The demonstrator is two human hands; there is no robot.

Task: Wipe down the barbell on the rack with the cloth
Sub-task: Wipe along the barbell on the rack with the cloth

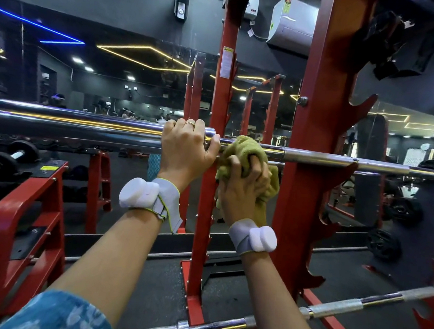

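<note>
Blue patterned sleeve [59, 314], lower left. White sensor band [139, 194] on each wrist. Left hand [186, 147]: fingers curled over the long chrome barbell [74, 129], which lies across the red steel rack [311, 119]. Right hand [242, 190]: grips a bunched olive-green terry cloth [239, 148], pressed on the barbell just right of the left hand.

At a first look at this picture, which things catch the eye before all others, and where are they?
The shiny barbell crosses the middle of the view and rests on the red rack at the right. At the centre, the left hand grips the bar from above. Just right of it, the right hand holds a bunched green cloth against the bar.
</note>
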